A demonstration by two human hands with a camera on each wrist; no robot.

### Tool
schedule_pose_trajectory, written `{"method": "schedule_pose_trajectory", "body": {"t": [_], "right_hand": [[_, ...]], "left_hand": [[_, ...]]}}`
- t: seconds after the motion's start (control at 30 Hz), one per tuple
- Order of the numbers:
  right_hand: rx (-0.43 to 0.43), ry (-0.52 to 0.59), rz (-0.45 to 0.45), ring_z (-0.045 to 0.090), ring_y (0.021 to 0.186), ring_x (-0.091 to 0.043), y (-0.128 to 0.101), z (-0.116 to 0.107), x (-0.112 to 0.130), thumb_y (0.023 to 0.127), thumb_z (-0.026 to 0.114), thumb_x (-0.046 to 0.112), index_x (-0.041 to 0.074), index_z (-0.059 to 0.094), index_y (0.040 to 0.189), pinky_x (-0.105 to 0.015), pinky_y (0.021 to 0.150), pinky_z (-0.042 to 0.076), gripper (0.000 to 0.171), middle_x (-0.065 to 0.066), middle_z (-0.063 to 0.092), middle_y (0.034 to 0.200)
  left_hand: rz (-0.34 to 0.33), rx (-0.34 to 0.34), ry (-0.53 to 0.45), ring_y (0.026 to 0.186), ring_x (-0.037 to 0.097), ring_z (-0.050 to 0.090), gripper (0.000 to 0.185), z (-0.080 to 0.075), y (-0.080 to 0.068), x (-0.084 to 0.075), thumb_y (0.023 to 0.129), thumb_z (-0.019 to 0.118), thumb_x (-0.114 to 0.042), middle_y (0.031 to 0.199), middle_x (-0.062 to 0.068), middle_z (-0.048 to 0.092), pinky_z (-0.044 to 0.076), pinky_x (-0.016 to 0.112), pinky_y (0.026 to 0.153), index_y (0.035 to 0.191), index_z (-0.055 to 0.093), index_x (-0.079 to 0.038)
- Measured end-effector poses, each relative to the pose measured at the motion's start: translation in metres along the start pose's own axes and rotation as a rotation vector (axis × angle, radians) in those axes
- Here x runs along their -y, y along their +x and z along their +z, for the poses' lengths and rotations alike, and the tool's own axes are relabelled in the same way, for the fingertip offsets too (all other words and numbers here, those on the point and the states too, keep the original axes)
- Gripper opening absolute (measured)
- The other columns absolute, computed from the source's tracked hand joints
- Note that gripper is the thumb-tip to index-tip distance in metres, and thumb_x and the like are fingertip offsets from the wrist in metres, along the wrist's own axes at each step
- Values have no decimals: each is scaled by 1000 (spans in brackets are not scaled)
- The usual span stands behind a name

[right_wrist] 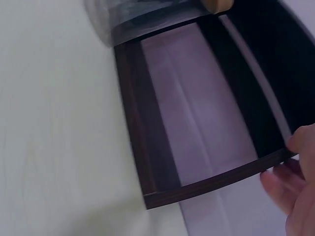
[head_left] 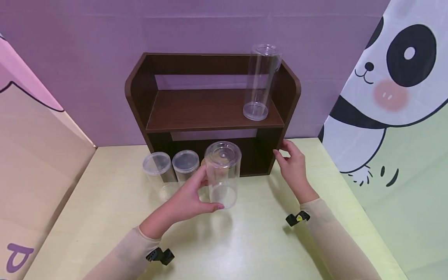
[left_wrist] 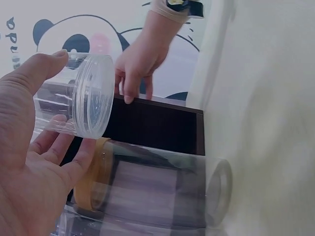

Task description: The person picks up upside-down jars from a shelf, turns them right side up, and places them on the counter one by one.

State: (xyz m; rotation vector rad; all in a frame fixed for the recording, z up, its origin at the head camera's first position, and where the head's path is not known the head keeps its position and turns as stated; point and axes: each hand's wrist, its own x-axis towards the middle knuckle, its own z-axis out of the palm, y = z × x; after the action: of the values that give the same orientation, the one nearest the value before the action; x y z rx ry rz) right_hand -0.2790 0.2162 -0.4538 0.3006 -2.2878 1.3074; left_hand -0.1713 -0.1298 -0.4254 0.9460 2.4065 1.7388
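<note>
My left hand (head_left: 189, 198) grips a clear plastic jar (head_left: 224, 177) from its left side, thumb in front and fingers behind. The jar is raised above the table, and a ridged rim shows at its lower end in the left wrist view. With the thumb and fingers of my right hand (head_left: 293, 165) I hold the front edge of the right side panel of a dark brown two-tier shelf (head_left: 213, 111). Between the hands and the shelf, a jar with a tan band (left_wrist: 91, 177) stands mostly hidden behind the held jar in the head view.
Two clear jars with translucent lids, a left one (head_left: 157, 165) and a right one (head_left: 186, 161), stand before the shelf's lower left. A tall clear cylinder (head_left: 260, 83) stands on the upper tier's right end. Behind the shelf hangs a purple backdrop (head_left: 210, 31) above the pale table (head_left: 262, 241).
</note>
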Motion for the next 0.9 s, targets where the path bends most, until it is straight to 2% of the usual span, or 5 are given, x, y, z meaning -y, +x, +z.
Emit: {"method": "schedule_pose_trajectory", "body": {"t": [0.17,0.33,0.6,0.77,0.9], "right_hand": [[-116,84,32,69,123,-32,-6,-2,12,105,74,3,-2,60,143,-18,91,57,40,-17,67,136],[-230,210,-104,66,114,-24,-17,-3,39,104,71,-2,-9,62,129,-24,93,54,28,-21,65,125],[185,286,-444,68,108,-24,-25,-8,95,103,75,9,-7,68,126,-25,96,57,29,-20,69,120],[380,300,-505,64,121,-31,-28,-5,124,106,71,56,-2,61,143,-35,101,55,70,-15,65,133],[493,313,-492,60,126,-26,-28,-3,140,102,71,64,3,55,152,-36,104,54,81,-10,62,138]], "left_hand": [[-34,11,9,143,26,57,89,2,-3,3,80,99,-3,153,3,59,48,48,122,153,48,-12],[-45,15,12,142,27,57,89,4,-4,6,80,99,-4,151,4,60,48,52,122,153,48,-12],[-51,12,13,138,26,60,87,7,-7,10,79,100,-5,150,3,61,49,53,121,150,51,-12],[-58,29,12,136,26,60,91,10,-9,11,79,100,-7,151,4,61,49,55,120,154,49,-13],[-83,46,10,140,23,58,93,12,-10,13,80,100,-8,153,1,58,48,53,122,156,48,-17]]}}
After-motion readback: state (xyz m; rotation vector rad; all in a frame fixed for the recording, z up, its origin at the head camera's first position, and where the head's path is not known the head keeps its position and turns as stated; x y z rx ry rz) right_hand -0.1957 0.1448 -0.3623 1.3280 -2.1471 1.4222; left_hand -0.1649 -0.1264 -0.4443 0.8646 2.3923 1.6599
